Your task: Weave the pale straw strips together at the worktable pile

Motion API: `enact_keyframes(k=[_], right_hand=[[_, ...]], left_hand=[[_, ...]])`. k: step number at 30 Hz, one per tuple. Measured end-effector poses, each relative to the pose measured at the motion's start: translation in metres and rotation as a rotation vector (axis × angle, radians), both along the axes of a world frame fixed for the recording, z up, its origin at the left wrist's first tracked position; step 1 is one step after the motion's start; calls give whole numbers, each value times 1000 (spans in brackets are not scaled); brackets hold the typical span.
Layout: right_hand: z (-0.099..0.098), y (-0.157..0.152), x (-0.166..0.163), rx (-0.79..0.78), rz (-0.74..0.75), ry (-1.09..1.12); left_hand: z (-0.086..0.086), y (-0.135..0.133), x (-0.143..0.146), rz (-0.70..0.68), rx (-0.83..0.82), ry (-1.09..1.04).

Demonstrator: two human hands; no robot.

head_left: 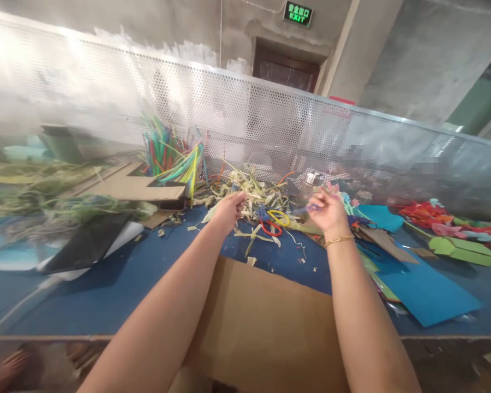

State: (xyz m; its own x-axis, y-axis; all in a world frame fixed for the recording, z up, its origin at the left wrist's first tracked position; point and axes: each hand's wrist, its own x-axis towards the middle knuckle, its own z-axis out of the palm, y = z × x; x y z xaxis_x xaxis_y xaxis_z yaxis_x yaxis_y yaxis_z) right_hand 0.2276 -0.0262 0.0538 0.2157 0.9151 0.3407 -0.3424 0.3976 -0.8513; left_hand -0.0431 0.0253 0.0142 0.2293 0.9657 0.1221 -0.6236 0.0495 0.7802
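Note:
Both my arms reach out over a blue table [118, 289]. My left hand [229, 209] is closed, its fingertips pinched together at the edge of a heap of pale green and yellow paper strips [253, 194]. My right hand [327, 210] is closed on a thin purple-blue strand [306, 208], held just above the heap. Red and yellow looped strands [275, 222] lie on the table between the two hands. A gold bracelet [339, 239] sits on my right wrist.
A brown cardboard sheet [262, 322] lies under my forearms. A box of coloured straws [167, 155] stands at the back left, with a tablet [88, 240] lower left. Blue paper [425, 292], green and red craft pieces [458, 240] lie right. A perforated metal screen [270, 120] backs the table.

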Motion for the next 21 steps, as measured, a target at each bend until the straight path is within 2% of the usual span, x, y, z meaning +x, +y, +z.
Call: enact_keyframes(k=[2, 4, 8, 12, 16, 18, 21], right_hand=[[-5, 3, 23, -31, -80, 135], [-10, 8, 36, -67, -151, 270], [-18, 16, 46, -135, -224, 426], [-26, 17, 67, -146, -360, 426], [-32, 17, 77, -117, -468, 394], [-33, 20, 67, -95, -464, 269], [-35, 25, 44, -74, -485, -43]], left_hand=[[0, 7, -9, -84, -194, -211], [1, 11, -14, -101, -330, -376], [2, 17, -22, 97, -436, -569], [-2, 25, -41, 317, -494, -663], [-8, 33, -47, 694, -465, -552], [-11, 35, -41, 747, -415, -426], [-12, 34, -30, 761, -192, -144]])
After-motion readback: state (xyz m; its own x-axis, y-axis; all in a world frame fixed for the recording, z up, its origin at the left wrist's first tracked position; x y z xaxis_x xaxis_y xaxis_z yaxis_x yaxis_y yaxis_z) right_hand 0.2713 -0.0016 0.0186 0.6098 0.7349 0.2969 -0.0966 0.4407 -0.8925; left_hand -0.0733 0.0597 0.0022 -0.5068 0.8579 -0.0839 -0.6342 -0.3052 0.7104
